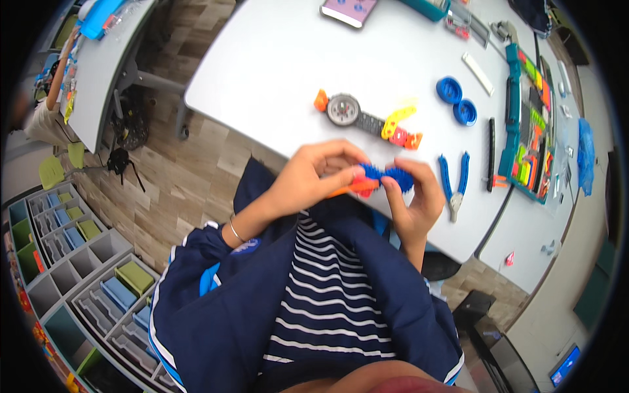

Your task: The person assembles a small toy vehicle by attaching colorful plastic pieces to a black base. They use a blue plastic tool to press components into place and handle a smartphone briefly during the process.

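Note:
Close to my body, by the table's near edge, both hands meet on a small toy-building assembly with blue toothed gears (401, 179) and an orange-red piece (360, 187). My left hand (321, 175) is closed on the orange-red piece, its thumb beside the gears. The right hand (419, 202) pinches the blue gear at the other end between thumb and fingers. Fingers hide part of how the pieces join. Just beyond lies a built model (373, 124) with a grey wheel, dark beam and yellow, red and orange parts. Blue-handled pliers (453, 190) lie to the right.
Two blue wheel rims (449, 90), a white strip (478, 73) and a black toothed bar (491, 154) lie on the white table (262, 78). A teal case (511, 131) of colourful parts sits at right. Left are storage bins (105, 249) and another person's arm (60, 75).

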`<state>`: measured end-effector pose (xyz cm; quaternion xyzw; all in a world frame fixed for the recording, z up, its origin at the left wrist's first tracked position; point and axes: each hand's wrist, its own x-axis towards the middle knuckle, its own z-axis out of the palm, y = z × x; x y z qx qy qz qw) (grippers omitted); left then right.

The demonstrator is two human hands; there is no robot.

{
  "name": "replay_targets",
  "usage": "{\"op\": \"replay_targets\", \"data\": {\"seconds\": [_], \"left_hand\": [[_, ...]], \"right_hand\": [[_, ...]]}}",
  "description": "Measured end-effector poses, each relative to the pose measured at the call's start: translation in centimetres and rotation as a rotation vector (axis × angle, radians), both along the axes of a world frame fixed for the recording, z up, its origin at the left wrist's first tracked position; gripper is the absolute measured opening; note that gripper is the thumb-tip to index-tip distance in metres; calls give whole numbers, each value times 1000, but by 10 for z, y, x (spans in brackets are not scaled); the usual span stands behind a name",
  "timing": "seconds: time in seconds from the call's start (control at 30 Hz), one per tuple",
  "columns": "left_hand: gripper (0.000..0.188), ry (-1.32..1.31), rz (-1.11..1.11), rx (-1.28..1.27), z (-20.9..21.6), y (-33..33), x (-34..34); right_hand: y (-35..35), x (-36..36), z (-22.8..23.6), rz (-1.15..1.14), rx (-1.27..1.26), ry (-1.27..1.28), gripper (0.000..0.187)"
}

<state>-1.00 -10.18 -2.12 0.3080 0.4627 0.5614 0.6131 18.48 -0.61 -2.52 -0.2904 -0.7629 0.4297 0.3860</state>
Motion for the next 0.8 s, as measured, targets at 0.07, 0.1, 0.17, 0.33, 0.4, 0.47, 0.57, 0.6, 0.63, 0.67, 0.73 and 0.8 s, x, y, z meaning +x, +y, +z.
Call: {"op": "replay_targets", "data": {"seconds": [0.07, 0.1, 0.17, 0.33, 0.4, 0.47, 0.57, 0.6, 0.63, 0.67, 0.73, 0.8], "left_hand": [[19, 20, -39, -1, 0, 2, 1], [21, 7, -59, -46, 0, 4, 1], [23, -87, -42, -30, 1, 7, 4], [27, 11, -112, -20, -2, 15, 4], [28, 53, -116, 3, -3, 16, 4], [28, 52, -81, 43, -4, 16, 4], [28, 60, -67, 13, -4, 16, 6], [27, 51, -44, 22, -4, 16, 7], [26, 48, -19, 30, -4, 16, 8], [26, 45, 6, 36, -4, 16, 9], [25, 22, 34, 38, -3, 16, 9], [26, 19, 49, 13, -2, 15, 9]], "right_hand": [[-1, 3, 1, -28, -124, 33, 30], [-2, 4, 1, -45, -203, 69, 26], [-2, 7, 2, -73, -290, 78, 23], [-2, 10, -2, -117, -301, 103, 23], [-3, 11, -4, -131, -314, 133, 24], [-4, 9, -7, -143, -315, 170, 24], [-3, 8, -9, -128, -302, 172, 24], [-3, 8, -8, -118, -310, 183, 24], [-3, 8, -7, -107, -318, 194, 24], [-3, 8, -7, -96, -327, 204, 24], [-3, 8, -5, -79, -379, 206, 25], [-4, 7, -4, -68, -407, 212, 25]]}}
